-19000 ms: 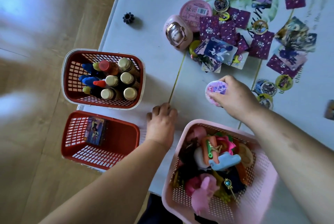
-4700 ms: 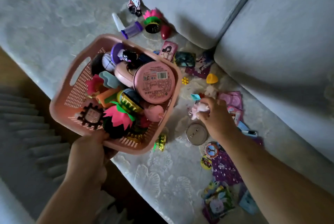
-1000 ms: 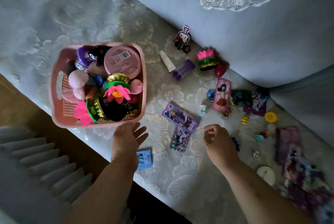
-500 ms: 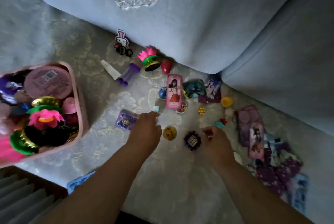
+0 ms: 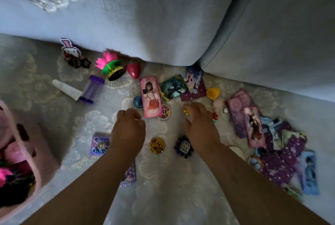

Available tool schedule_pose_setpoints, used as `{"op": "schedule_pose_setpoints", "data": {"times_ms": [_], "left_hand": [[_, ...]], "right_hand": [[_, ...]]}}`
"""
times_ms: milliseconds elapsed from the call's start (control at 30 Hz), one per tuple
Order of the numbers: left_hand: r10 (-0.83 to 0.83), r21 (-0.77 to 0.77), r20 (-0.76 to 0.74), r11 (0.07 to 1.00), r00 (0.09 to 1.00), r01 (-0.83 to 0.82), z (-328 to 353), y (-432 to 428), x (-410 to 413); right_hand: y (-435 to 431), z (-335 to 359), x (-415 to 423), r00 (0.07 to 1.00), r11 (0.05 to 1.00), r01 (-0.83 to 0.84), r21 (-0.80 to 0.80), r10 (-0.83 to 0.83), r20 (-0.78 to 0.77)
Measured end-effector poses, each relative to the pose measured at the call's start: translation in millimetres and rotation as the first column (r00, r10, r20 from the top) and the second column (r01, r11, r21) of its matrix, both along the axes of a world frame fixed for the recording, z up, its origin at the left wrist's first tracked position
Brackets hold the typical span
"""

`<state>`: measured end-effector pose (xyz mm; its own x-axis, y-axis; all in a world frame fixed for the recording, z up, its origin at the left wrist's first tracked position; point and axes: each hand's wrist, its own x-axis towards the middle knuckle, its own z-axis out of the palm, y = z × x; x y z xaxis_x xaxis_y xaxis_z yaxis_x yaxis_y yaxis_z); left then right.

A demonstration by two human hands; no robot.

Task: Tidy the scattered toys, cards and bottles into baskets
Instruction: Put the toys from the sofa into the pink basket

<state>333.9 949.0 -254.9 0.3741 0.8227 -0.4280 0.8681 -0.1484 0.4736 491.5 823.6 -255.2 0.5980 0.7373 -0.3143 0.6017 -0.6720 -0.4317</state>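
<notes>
The right hand (image 5: 199, 126) is curling its fingers (image 5: 192, 108) right at the yellow bead (image 5: 186, 112), grip unclear; the left hand (image 5: 129, 128) is curling, contents hidden.

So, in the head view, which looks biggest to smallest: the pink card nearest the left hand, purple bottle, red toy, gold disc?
1. pink card
2. purple bottle
3. red toy and gold disc look alike; the disc lies nearer the camera, so unranked.

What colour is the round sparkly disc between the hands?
The round glittery disc is gold, clearest in the head view.
</notes>
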Motion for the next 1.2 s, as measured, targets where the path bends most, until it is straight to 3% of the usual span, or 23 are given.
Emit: {"op": "schedule_pose_setpoints", "data": {"times_ms": [100, 167, 267, 367, 467, 533, 600, 733, 867, 933, 967, 1033, 1100, 1167, 1200], "left_hand": [[0.008, 0.043, 0.033, 0.999, 0.999, -0.010, 4.0, 11.4, 9.0], [-0.082, 0.008, -0.016, 0.997, 0.996, 0.082, 9.1, 13.9, 23.4], [-0.373, -0.078, -0.186, 0.928, 0.909, 0.365, 9.8, 4.9, 42.6], [-0.555, -0.122, -0.290, 0.830, 0.780, 0.545, 7.2, -18.2, 48.5], [-0.687, -0.184, -0.231, 0.726, 0.689, 0.662, 7.5, -39.1, 41.7], [-0.722, -0.188, -0.207, 0.692, 0.660, 0.697, 9.6, -44.2, 37.6], [-0.682, -0.124, -0.208, 0.729, 0.701, 0.673, 14.6, -43.1, 41.7], [-0.414, 0.050, -0.135, 0.905, 0.900, 0.423, 22.6, -28.2, 58.9], [-0.251, 0.080, -0.114, 0.962, 0.961, 0.261, 17.6, -9.2, 70.9], [-0.254, 0.084, -0.122, 0.961, 0.960, 0.265, 15.5, -5.8, 75.8], [-0.273, 0.093, -0.107, 0.955, 0.956, 0.282, 15.0, -6.0, 78.3], [-0.349, 0.106, -0.059, 0.929, 0.935, 0.353, 16.4, -8.9, 84.4], [-0.472, 0.085, -0.072, 0.875, 0.879, 0.477, 17.3, -15.0, 89.7], [-0.582, 0.016, -0.160, 0.806, 0.798, 0.591, 16.1, -23.5, 92.2], [-0.618, -0.031, -0.210, 0.778, 0.757, 0.627, 14.8, -28.5, 93.0]], "right_hand": [[12.5, -8.5, 3.5, 0.989, 0.968, -0.088, -0.237, 0.113, 0.096], [8.6, -10.5, 1.3, 0.993, 0.967, -0.091, -0.239, 0.106, 0.051], [-5.1, -4.7, 1.3, 0.966, 0.979, 0.200, -0.037, -0.203, -0.158], [-20.6, 8.5, 23.5, 0.837, 0.846, 0.530, 0.065, -0.509, -0.202], [-30.2, 18.6, 54.5, 0.736, 0.746, 0.662, 0.072, -0.628, -0.253], [-30.9, 15.2, 69.1, 0.738, 0.759, 0.650, 0.035, -0.620, -0.267], [-28.5, 8.9, 75.0, 0.771, 0.800, 0.601, 0.004, -0.578, -0.266], [-24.6, -6.8, 73.0, 0.915, 0.921, 0.390, 0.013, -0.386, -0.116], [-33.1, -1.4, 70.0, 0.883, 0.892, 0.442, 0.098, -0.414, -0.219], [-42.8, 3.7, 68.7, 0.767, 0.800, 0.589, 0.117, -0.507, -0.393], [-48.3, 8.8, 67.7, 0.649, 0.724, 0.682, 0.104, -0.533, -0.543], [-61.4, 20.1, 66.1, 0.277, 0.502, 0.865, 0.009, -0.461, -0.843], [-75.1, 30.3, 67.2, -0.082, 0.295, 0.942, -0.162, -0.267, -0.960], [-84.1, 33.3, 70.3, -0.227, 0.219, 0.935, -0.279, -0.234, -0.945], [-85.6, 31.6, 72.6, -0.239, 0.215, 0.927, -0.307, -0.290, -0.927]]}}
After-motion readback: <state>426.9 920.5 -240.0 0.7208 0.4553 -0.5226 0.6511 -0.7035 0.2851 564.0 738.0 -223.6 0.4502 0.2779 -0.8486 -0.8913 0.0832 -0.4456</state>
